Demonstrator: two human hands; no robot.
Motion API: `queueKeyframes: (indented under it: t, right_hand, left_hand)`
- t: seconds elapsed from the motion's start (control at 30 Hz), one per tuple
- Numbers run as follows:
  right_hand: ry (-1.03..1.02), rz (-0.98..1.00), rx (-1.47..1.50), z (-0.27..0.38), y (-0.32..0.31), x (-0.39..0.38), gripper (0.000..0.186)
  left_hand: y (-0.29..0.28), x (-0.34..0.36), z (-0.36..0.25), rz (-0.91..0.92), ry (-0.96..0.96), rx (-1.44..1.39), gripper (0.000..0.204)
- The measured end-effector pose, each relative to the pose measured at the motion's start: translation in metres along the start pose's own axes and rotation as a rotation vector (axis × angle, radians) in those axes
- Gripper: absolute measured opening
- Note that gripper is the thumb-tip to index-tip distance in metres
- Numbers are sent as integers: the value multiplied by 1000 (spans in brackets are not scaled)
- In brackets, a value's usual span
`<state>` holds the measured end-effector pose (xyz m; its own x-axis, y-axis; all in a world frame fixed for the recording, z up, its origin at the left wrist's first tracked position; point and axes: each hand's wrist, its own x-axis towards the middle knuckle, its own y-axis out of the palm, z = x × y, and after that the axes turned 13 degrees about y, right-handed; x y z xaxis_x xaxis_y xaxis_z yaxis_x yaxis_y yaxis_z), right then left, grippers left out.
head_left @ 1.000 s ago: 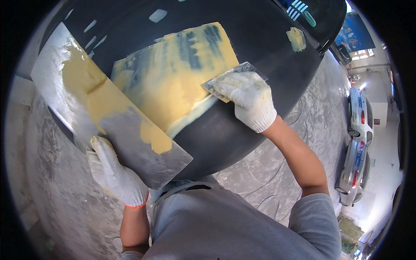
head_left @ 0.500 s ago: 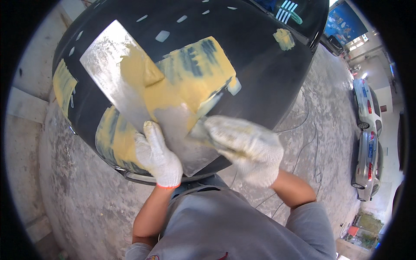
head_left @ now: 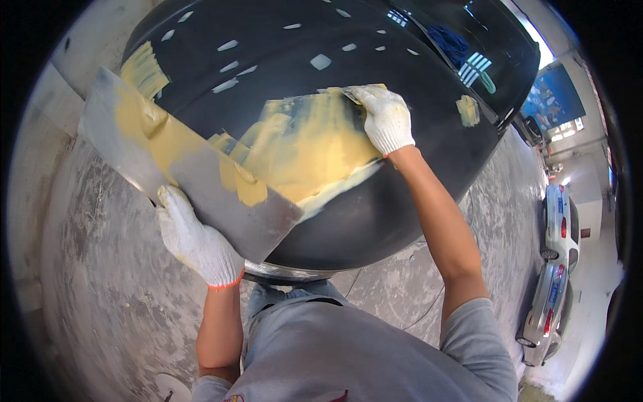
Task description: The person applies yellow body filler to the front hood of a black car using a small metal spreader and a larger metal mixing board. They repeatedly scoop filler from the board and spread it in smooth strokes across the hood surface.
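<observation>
My left hand point(head_left: 201, 241), in a white knit glove, grips the near edge of a rectangular metal sheet point(head_left: 258, 224). Yellow putty point(head_left: 157, 130) lies smeared and heaped on that sheet, which tilts over the near left of a black car hood point(head_left: 435, 147). Out on the hood, my gloved right hand point(head_left: 390, 120) is closed around a putty scraper point(head_left: 351, 96), mostly hidden by the fingers. Its blade is at the far edge of a broad yellow putty patch point(head_left: 308, 137). A pale strip of filler point(head_left: 345, 184) runs along the patch's near right border.
Smaller putty patches sit at the hood's far left point(head_left: 145, 70) and right, near a windshield point(head_left: 495, 50). Blue cloth point(head_left: 449, 45) shows by the glass. A concrete floor point(head_left: 120, 268) surrounds the car; two parked cars point(head_left: 559, 228) stand at the right.
My right hand has moved from the metal sheet to the far edge of the putty patch. The sheet has shifted left with my left hand, and the patch looks more evenly covered.
</observation>
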<state>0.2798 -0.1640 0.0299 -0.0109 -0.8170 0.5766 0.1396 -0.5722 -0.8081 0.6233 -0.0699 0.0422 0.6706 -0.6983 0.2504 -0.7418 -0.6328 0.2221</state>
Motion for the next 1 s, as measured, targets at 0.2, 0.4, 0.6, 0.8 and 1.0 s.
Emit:
queueKeyframes:
  t: [0.2, 0.4, 0.6, 0.8, 1.0]
  right_hand:
    - [-54, 117, 5, 8, 14, 16, 46]
    - [-181, 224, 136, 24, -32, -55, 44]
    - [-199, 216, 119, 30, -70, -122, 40]
    - [-100, 25, 104, -14, -77, -74, 34]
    - [-20, 15, -22, -62, -6, 22, 36]
  left_hand:
    - [-31, -3, 11, -46, -12, 66, 42]
    - [-22, -8, 12, 27, -48, 2, 41]
    - [2, -23, 13, 107, -17, -3, 41]
    - [4, -31, 12, 166, -28, 47, 42]
    - [9, -45, 10, 196, -28, 98, 40]
